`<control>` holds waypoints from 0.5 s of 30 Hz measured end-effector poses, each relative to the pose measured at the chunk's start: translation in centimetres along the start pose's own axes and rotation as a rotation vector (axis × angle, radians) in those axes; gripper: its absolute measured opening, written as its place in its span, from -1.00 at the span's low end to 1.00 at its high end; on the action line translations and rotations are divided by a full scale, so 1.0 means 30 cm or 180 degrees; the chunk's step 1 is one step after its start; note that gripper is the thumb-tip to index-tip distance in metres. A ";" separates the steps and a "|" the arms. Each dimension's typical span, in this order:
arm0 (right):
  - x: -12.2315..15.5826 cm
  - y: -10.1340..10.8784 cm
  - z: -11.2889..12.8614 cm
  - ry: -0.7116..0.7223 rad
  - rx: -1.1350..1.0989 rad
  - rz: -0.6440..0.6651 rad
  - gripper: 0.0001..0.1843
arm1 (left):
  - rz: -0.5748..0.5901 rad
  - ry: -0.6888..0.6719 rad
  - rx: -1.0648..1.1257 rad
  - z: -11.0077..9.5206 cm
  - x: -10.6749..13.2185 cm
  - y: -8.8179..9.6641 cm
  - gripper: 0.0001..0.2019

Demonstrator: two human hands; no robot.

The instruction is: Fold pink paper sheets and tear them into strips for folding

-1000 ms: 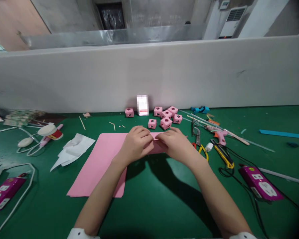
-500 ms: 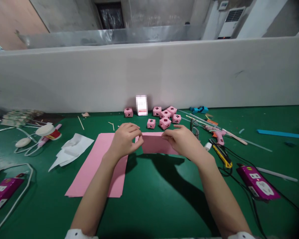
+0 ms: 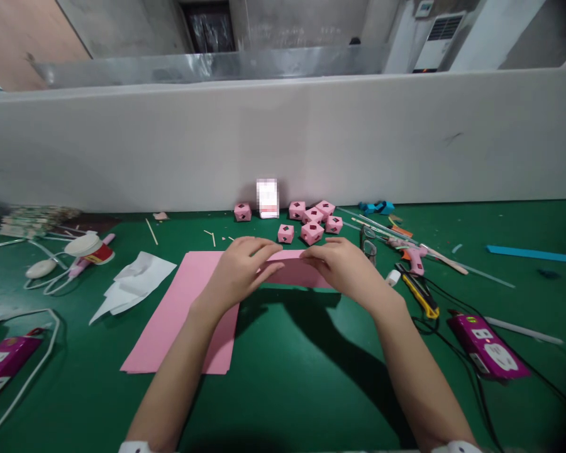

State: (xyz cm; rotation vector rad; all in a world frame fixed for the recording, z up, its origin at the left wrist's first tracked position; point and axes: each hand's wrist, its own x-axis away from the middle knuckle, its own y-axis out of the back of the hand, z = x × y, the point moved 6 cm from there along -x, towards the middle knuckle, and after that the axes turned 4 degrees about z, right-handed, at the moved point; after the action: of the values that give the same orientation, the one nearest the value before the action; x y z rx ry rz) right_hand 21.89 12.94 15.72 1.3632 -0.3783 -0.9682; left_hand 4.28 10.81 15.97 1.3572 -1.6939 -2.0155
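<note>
A folded strip of pink paper (image 3: 295,272) is held up just above the green table, between my two hands. My left hand (image 3: 243,267) has thumb and fingers around the strip's left end. The thumb and fingertips of my right hand (image 3: 342,267) pinch its upper edge, right of the middle. Under my left forearm lies a stack of pink paper sheets (image 3: 179,327). Beyond the strip, several pink folded paper cubes (image 3: 312,233) with dark diamond-shaped openings stand near the wall, one cube (image 3: 242,212) apart on the left.
A lit phone (image 3: 267,198) leans on the white partition (image 3: 170,151). On the right lie a pink glue gun (image 3: 414,258), a yellow cutter knife (image 3: 427,302) and a purple power strip (image 3: 488,346). Crumpled white paper (image 3: 136,283) and a paper cup (image 3: 92,248) are on the left.
My left hand has slid right along the strip, its fingers straighter and closer to my right hand. The right hand has shifted slightly left, and the strip appears tilted flatter.
</note>
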 end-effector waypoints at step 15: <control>-0.022 -0.063 0.076 0.0458 -0.0034 -0.0596 -0.89 | -0.0084 -0.0245 -0.0053 -0.044 -0.004 -0.041 -0.87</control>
State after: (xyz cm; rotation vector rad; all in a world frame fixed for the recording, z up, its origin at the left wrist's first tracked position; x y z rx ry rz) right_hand 19.17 12.12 14.66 1.4676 -0.1381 -1.0162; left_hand 5.78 10.38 15.08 1.3198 -1.6949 -2.1175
